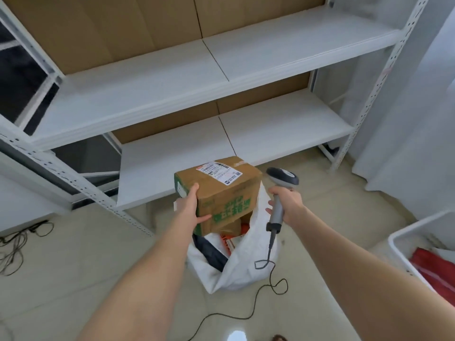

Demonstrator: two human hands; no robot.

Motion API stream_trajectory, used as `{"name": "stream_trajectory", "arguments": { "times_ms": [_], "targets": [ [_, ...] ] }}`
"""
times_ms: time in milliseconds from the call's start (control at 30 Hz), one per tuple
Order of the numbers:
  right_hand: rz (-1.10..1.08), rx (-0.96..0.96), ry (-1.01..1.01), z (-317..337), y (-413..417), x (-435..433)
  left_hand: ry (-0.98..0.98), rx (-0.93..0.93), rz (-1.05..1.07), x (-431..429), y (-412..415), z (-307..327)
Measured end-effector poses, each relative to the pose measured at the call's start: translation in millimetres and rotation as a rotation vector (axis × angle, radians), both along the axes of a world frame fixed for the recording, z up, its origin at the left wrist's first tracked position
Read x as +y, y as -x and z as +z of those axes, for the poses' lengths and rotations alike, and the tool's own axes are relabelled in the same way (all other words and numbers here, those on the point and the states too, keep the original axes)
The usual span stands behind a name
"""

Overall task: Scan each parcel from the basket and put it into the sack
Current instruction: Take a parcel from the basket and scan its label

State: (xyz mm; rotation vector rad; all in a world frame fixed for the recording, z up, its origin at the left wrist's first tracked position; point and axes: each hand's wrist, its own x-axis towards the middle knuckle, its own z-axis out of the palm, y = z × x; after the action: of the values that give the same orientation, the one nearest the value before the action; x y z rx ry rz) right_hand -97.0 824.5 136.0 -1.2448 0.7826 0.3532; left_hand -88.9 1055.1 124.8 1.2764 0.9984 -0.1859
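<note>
Only the head cam here, so everything is placed off the sack (pixel 246 269).

The sack is white, sits on the tiled floor with its mouth open, and there's already stuff in it: a smaller brown box (pixel 230 227), an orange-and-white packet (pixel 227 239) and something dark (pixel 211 252) along its left side.

The parcel (pixel 221 193) is a brown cardboard box with green print, held in the air right over the sack's mouth, tilted a bit. Its white shipping label (pixel 219 172) faces up.

The left hand (pixel 190 207) grips the box's left end, with the thumb up near the top edge and the fingers curled round onto the near face lower down.

The right hand (pixel 286 201) is just right of the sack's raised rim, fingers wrapped round the handle of a grey scanner (pixel 276 216). The scanner's head sits above the fist, just beside the box's right end. Can't tell if those fingers are also pinching the sack's rim, it's that close. The scanner cable (pixel 270 281) drops down in front of the sack and loops over the floor towards the camera.

Well to the right of the sack, at the frame edge, is the white basket (pixel 398 242) with something red (pixel 430 264) in it.

Behind the sack is a white metal rack (pixel 221 70) with cardboard backing. Far left of the sack some dark cables (pixel 14 242) lie on the floor.
</note>
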Motion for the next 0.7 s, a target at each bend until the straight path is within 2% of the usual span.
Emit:
{"name": "stream_trajectory", "arguments": {
  "times_ms": [133,333,400,467,567,633,700],
  "targets": [
    [0.010,0.044,-0.021,-32,-7,19,-0.015,0.048,0.086,15,-3,-32],
    [-0.020,0.144,-0.011,-94,-5,46,0.337,0.169,0.245,38,-11,-103],
    [-0.055,0.164,-0.006,-114,-5,55,0.468,0.277,0.193,46,-14,-133],
    [-0.085,0.183,0.004,-137,-9,65,0.496,0.406,0.070,54,-19,-159],
    [-0.092,0.184,0.028,-165,-11,80,0.277,0.540,-0.135,62,-30,-192],
    [-0.096,0.192,0.027,-182,-10,87,-0.042,0.564,-0.337,67,-36,-202],
    [-0.115,0.214,0.031,-201,-8,90,-0.466,0.358,-0.509,68,-46,-203]
  ]
}}
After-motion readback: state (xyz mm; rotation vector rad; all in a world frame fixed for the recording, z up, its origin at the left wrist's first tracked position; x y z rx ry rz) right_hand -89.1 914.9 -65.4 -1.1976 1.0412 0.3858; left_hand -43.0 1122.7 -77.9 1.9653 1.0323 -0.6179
